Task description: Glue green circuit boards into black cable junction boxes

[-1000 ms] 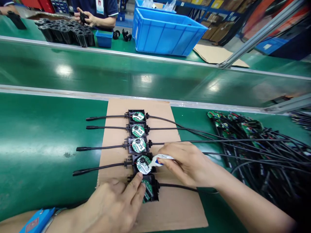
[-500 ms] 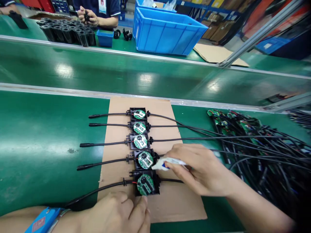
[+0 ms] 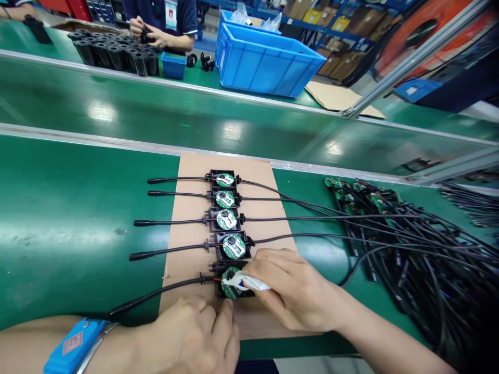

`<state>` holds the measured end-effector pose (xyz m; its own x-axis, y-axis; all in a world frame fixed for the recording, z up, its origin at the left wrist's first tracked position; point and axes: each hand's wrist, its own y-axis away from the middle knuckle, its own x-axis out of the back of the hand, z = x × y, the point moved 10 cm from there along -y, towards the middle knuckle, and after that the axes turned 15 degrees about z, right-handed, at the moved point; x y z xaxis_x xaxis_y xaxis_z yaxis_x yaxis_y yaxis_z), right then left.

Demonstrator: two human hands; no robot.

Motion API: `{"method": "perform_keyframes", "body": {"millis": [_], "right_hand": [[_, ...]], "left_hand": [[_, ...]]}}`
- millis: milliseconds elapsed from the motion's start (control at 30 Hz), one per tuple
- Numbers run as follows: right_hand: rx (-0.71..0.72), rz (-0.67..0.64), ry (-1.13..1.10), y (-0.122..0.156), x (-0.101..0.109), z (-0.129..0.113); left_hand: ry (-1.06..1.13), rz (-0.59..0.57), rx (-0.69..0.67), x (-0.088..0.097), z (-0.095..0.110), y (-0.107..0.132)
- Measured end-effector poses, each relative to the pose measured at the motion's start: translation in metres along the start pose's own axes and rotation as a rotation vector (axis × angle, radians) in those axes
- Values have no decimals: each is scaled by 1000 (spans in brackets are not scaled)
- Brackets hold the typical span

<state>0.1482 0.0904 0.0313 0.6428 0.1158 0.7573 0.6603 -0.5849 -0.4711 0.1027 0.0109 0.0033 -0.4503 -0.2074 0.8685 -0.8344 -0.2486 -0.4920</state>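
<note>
My right hand (image 3: 290,288) pinches a white squeeze tube (image 3: 255,282). Its pointed nozzle is over the round green circuit board (image 3: 230,292) in the nearest black housing (image 3: 246,293), partly covering that board. Curled fingers of my left hand (image 3: 198,332) press together at this housing's near edge; their tips are partly hidden. Beyond it, several more open housings stand in a column, each with a round board (image 3: 234,246) bearing white strips. A black cable with a plug end (image 3: 141,256) leaves each housing leftward, and other cables run right.
The housings rest on a cardboard sheet (image 3: 187,208) on the green bench (image 3: 78,218). Right lies a heap of black cables (image 3: 413,249) with boards. Across a rail, a person (image 3: 159,26) handles a black part near black cylinders (image 3: 117,52) and a blue crate (image 3: 268,59).
My right hand has moved left and toward me, carrying the tube from beside the second-nearest housing onto the nearest board. My left hand stays at the nearest housing; the camera view has shifted slightly.
</note>
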Motion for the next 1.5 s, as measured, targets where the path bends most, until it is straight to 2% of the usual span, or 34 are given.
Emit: {"method": "perform_keyframes", "body": {"millis": [100,400,600,933,1233,1300,1367,1433,1500], "right_hand": [[-11,-30,-4,4,1,-2],[-86,-86,6,22,2,1],[-89,-43,8,17,9,7],[-48,-28,23,10,7,13],[-21,-68,115,17,8,-1],[-86,-39,61,18,16,2],[-193,55,-24,17,33,15],[-337,180,-72,17,52,42],[-574,355,-78,20,73,88]], "left_hand": [[0,43,9,2,0,0],[11,-29,22,3,-3,-1],[28,-35,5,0,-2,0],[36,-22,-20,-4,-2,2],[21,-6,16,0,-4,-1],[29,11,37,1,-5,-2],[20,45,58,0,-5,-1],[-4,121,57,0,-4,1],[-30,208,50,-1,-3,5]]}}
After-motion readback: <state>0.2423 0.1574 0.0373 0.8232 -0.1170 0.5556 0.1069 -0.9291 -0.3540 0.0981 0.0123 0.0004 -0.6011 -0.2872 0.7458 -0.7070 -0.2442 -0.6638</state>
